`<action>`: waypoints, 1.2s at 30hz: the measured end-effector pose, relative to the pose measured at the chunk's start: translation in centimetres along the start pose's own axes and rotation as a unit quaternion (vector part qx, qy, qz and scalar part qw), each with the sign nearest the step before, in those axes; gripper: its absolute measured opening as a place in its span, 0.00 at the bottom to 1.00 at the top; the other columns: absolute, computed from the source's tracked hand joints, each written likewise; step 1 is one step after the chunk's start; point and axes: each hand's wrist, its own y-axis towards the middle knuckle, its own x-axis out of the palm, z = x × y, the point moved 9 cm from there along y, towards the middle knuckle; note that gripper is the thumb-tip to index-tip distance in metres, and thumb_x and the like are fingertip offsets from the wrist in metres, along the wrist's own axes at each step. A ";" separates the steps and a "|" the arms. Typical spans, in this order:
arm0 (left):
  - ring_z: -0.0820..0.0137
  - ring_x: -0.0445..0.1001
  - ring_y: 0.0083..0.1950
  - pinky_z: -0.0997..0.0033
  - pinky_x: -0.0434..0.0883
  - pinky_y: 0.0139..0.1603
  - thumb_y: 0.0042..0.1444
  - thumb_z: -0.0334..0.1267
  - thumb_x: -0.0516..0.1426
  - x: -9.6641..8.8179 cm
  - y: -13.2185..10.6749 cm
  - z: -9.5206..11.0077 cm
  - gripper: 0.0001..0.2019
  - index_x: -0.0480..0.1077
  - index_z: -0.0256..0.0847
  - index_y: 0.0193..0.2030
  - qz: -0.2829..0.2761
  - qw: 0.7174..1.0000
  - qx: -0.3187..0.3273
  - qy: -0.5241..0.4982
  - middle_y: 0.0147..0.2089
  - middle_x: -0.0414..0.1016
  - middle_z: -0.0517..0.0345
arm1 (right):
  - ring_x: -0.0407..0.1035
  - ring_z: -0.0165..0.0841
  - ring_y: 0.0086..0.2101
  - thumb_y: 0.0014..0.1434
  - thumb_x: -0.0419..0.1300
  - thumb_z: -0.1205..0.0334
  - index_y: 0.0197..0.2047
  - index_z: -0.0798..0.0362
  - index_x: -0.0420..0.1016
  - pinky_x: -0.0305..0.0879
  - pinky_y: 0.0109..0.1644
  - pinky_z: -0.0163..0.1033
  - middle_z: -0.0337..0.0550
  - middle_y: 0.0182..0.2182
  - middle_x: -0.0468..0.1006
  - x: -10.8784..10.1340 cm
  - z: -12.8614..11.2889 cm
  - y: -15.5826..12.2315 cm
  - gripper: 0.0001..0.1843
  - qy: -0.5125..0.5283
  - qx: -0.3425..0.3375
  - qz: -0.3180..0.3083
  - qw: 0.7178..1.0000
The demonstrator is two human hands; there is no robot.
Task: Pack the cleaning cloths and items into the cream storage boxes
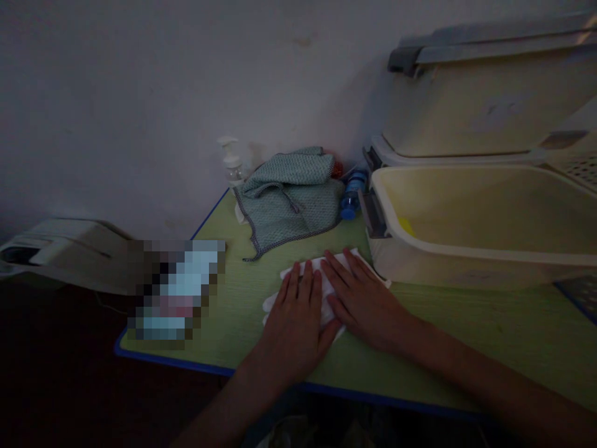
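Note:
A white cloth (329, 306), bunched into folds, lies on the light green table (448, 336). My left hand (296, 317) rests flat on its left part, fingers stretched out and pointing away from me. Beside it my right hand (366, 305) presses flat on the cloth's right part, fingers spread toward the upper left. The two hands nearly meet at the thumbs. Much of the cloth is hidden under them. Just beyond lies a crumpled grey-green towel (298, 208) with a dark edging.
An open pale plastic bin (466, 264) stands at the right, with a yellow thing (407, 225) inside. Behind it is another bin (466, 112). By the wall are a blue-capped bottle (353, 194) and a pump bottle (232, 163). A blurred-out object (186, 286) lies at the left edge.

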 end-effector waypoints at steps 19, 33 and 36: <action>0.58 0.34 0.70 0.54 0.45 0.67 0.61 0.51 0.45 0.9 0.9 -2.7 0.34 0.41 0.30 0.67 -0.151 0.967 0.204 -0.036 0.70 0.37 0.39 | 0.52 0.53 0.59 0.62 0.43 0.63 0.58 0.73 0.60 0.61 0.55 0.56 0.71 0.58 0.59 -1.6 -1.7 -1.8 0.27 0.012 -0.011 -0.018 1.000; 0.61 0.71 0.46 0.62 0.68 0.46 0.60 0.41 0.50 -1.8 7.2 -6.0 0.15 0.68 0.33 0.47 -0.117 0.985 0.082 -0.099 0.46 0.71 0.48 | 0.67 0.39 0.50 0.59 0.45 0.75 0.53 0.60 0.68 0.68 0.52 0.48 0.55 0.49 0.73 -0.6 2.4 0.4 0.21 0.062 0.041 0.047 0.996; 0.63 0.70 0.45 0.64 0.68 0.44 0.59 0.41 0.52 -1.0 7.3 -5.4 0.13 0.67 0.34 0.45 -0.106 0.982 0.083 -0.135 0.44 0.70 0.49 | 0.69 0.39 0.47 0.58 0.46 0.75 0.53 0.61 0.67 0.69 0.50 0.47 0.54 0.47 0.74 -0.8 2.3 0.5 0.21 0.066 0.046 0.041 0.996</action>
